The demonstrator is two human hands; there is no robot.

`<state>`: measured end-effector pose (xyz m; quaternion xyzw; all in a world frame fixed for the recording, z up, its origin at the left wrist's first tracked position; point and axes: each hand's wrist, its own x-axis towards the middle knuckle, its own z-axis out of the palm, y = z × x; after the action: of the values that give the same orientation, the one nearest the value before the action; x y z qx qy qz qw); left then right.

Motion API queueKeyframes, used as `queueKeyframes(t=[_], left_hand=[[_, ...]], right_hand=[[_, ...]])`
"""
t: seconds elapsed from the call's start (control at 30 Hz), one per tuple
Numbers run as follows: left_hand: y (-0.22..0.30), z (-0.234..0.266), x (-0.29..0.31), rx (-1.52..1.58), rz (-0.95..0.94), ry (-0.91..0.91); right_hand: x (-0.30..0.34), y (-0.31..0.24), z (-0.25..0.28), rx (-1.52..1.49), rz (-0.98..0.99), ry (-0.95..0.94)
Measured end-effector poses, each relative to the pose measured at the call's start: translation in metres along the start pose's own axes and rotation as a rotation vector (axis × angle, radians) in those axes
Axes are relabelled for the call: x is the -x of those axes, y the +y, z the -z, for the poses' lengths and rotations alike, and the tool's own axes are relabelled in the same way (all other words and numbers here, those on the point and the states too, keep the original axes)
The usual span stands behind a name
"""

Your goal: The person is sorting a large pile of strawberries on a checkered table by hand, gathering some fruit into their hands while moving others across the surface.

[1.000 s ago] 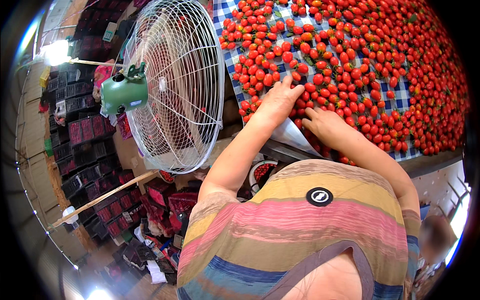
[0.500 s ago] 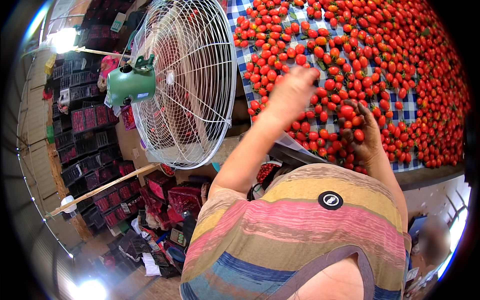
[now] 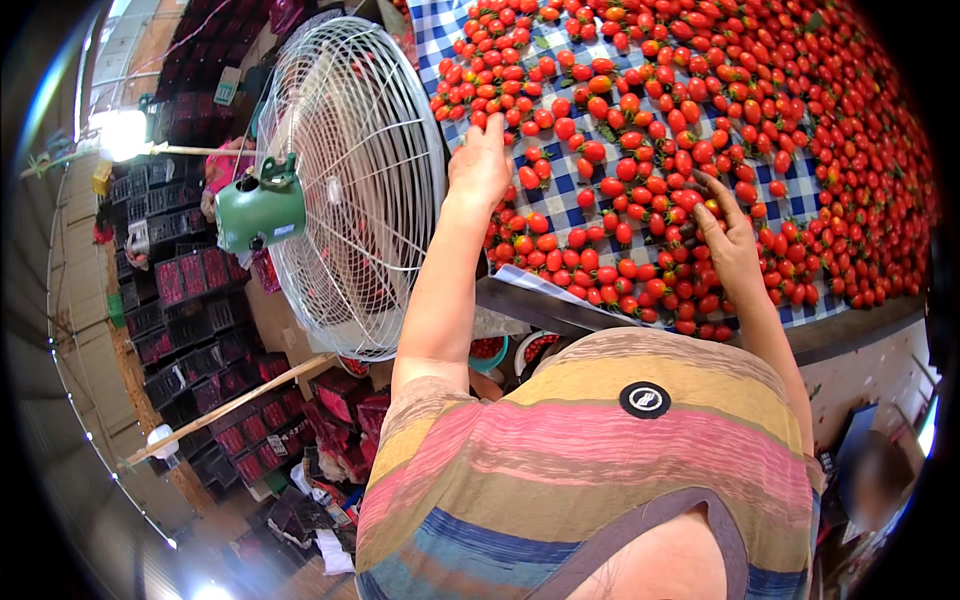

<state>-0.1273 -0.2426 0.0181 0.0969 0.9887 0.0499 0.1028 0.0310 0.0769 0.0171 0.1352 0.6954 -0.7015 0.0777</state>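
Observation:
Red cherry tomatoes, some with green stems, lie spread over a blue and white checked cloth on the table. My left hand is at the left part of the spread, fingers stretched toward the tomatoes; its fingertips touch or nearly touch one. On the right, my right hand curves its thumb and fingers around a tomato among the others. Its palm side is hidden, so I cannot tell whether more tomatoes are in it.
A large wire-caged fan with a green motor stands left of the table. Stacked dark crates line the left side, with a wooden pole before them. Below the table edge sits a teal bowl of tomatoes. Another person is at lower right.
My left hand has moved left, from the middle tomatoes to the left part of the spread. My right hand, palm up with tomatoes in it before, has turned over toward the cloth. The view has shifted.

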Motion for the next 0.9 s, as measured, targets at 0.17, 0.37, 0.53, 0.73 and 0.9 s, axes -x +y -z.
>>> queueKeyframes(t=[0.17, 0.37, 0.53, 0.73, 0.9], left_hand=[[0.048, -0.018, -0.040, -0.101, -0.199, 0.131], [0.032, -0.028, -0.048, 0.146, -0.187, 0.120], [0.145, 0.052, -0.009, 0.511, -0.497, -0.121], [0.186, 0.032, 0.012, 0.503, -0.758, 0.114], [0.189, -0.027, 0.102, -0.008, -0.860, -0.312]], right_hand=[[-0.008, 0.012, 0.002, 0.035, 0.156, 0.121], [-0.004, -0.010, 0.021, -0.676, -0.201, 0.182], [-0.009, -0.008, 0.024, -1.085, -0.353, 0.021], [0.008, -0.003, 0.055, -1.549, -0.216, -0.201], [0.059, -0.017, 0.093, -1.552, -0.048, 0.043]])
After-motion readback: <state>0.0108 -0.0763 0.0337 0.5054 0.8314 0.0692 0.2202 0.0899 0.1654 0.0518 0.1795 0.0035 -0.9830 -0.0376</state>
